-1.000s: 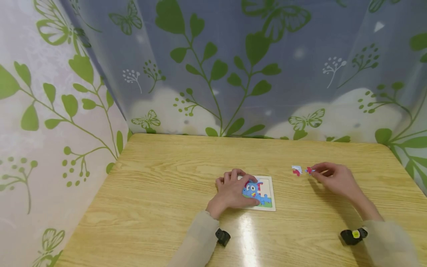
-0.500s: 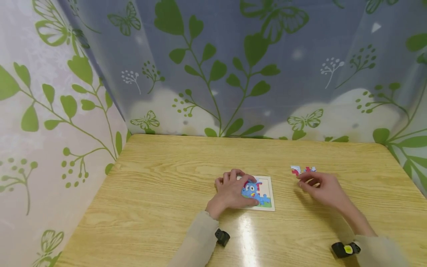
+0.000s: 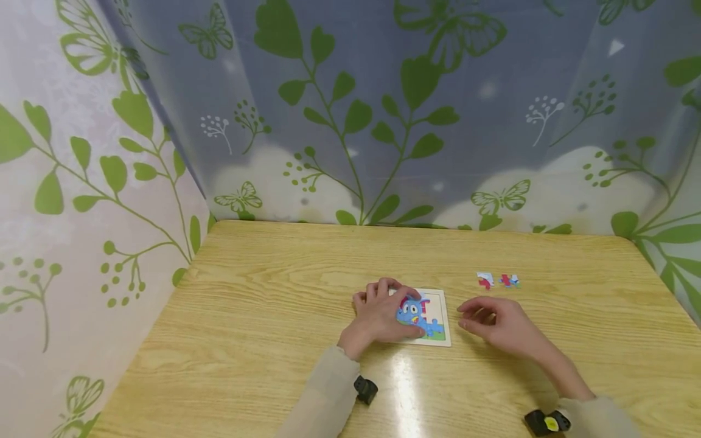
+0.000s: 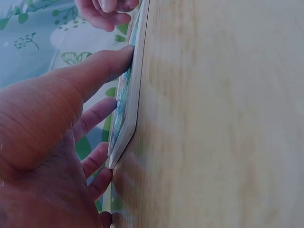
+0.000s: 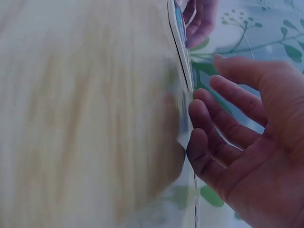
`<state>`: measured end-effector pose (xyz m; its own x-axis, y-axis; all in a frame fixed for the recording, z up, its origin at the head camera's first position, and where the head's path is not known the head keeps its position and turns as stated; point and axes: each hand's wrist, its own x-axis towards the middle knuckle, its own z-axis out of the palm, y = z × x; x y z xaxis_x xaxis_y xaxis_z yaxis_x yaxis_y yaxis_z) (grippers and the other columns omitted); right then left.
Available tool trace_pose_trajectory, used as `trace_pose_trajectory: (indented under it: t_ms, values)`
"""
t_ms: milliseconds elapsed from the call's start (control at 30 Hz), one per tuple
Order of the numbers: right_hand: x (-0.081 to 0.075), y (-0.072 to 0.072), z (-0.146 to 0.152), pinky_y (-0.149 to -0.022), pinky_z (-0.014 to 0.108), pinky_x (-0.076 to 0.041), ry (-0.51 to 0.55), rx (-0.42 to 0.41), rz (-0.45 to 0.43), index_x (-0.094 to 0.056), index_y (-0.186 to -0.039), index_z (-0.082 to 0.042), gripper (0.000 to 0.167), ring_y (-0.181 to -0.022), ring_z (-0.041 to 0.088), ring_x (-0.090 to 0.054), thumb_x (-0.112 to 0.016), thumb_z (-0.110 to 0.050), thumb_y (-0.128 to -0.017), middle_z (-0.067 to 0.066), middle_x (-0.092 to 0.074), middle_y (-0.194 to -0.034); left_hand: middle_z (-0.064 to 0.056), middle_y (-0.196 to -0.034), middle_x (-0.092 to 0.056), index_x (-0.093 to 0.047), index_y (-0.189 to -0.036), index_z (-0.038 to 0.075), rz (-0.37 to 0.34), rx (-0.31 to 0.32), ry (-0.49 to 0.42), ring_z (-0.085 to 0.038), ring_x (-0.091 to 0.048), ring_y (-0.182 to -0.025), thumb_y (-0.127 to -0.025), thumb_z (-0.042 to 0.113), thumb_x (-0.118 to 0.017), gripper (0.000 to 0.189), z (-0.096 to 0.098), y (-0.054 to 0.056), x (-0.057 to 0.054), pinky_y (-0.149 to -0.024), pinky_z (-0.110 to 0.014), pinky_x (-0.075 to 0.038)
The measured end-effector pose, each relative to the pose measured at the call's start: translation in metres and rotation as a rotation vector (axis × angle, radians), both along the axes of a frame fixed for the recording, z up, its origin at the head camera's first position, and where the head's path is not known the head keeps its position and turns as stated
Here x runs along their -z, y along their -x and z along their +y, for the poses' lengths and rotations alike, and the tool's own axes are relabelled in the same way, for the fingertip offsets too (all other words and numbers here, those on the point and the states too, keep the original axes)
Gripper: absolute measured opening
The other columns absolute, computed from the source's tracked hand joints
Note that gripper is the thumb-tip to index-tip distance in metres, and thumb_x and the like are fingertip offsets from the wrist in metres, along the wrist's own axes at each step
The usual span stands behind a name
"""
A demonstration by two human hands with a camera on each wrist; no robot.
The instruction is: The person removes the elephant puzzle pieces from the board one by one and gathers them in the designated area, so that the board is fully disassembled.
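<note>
A jigsaw puzzle (image 3: 434,328) in a square white-edged frame lies flat on the wooden table, showing a blue cartoon animal with big eyes. Bare pale backing shows at its upper right. My left hand (image 3: 378,316) rests across its left part and hides that side. In the left wrist view the thumb (image 4: 111,64) presses on the picture, while other fingertips touch the board's face and edge. Just right of the frame, my right hand (image 3: 501,325) hovers with fingers loosely bent and nothing between them. Behind it lie two loose puzzle pieces (image 3: 485,280), red, white and blue.
The light wood table (image 3: 263,304) stretches around the puzzle. A patterned curtain (image 3: 350,121) with leaves and butterflies stands along its back edge, and a similar one hangs at the left. Both wrists carry small black cameras (image 3: 365,390).
My right hand has let go of the right-hand loose piece and moved left and nearer, beside the puzzle frame. That piece stays on the table. My left hand holds its place.
</note>
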<state>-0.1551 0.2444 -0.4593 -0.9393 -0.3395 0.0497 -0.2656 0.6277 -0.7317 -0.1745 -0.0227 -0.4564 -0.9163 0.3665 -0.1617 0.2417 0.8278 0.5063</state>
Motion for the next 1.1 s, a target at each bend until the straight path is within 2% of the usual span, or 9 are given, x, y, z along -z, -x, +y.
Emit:
trace_pose_trajectory:
  t_ms: [233,600,900,1100]
  values:
    - [0.005,0.004,-0.013,-0.071,0.023,-0.054,-0.009,-0.098,-0.011,-0.074,-0.108,-0.007,0.023,-0.079,0.001,-0.062,-0.079,-0.016,-0.088,-0.002,-0.073,-0.092,0.001,-0.149,-0.037,-0.057,-0.132,0.042,-0.007,-0.008,0.001,-0.030,-0.034,-0.131,-0.082,0.055,-0.079,0.056,0.001,0.001,0.002,-0.102,-0.058,-0.023]
    - [0.006,0.008,-0.020,-0.063,0.022,-0.048,-0.065,-0.179,0.000,-0.073,-0.110,-0.010,0.029,-0.070,0.001,-0.052,-0.083,-0.020,-0.085,-0.003,-0.064,-0.087,0.000,-0.150,-0.037,-0.056,-0.132,0.042,-0.008,-0.008,0.011,-0.031,-0.034,-0.133,-0.082,0.056,-0.079,0.057,0.003,0.001,0.005,-0.103,-0.059,-0.024]
    - [0.002,0.010,-0.024,-0.061,0.022,-0.045,-0.083,-0.212,0.019,-0.074,-0.110,-0.012,0.031,-0.068,0.001,-0.048,-0.085,-0.024,-0.084,-0.001,-0.060,-0.088,0.000,-0.149,-0.037,-0.056,-0.132,0.042,-0.003,-0.002,0.015,-0.031,-0.033,-0.134,-0.082,0.057,-0.079,0.057,0.002,0.005,0.002,-0.104,-0.060,-0.024]
    - [0.003,0.010,-0.025,-0.060,0.022,-0.044,-0.078,-0.224,0.006,-0.075,-0.110,-0.014,0.030,-0.068,0.001,-0.047,-0.084,-0.027,-0.085,-0.001,-0.059,-0.090,0.001,-0.148,-0.037,-0.056,-0.131,0.042,-0.012,-0.014,0.022,-0.030,-0.033,-0.134,-0.081,0.056,-0.080,0.057,0.001,0.003,0.003,-0.104,-0.059,-0.024]
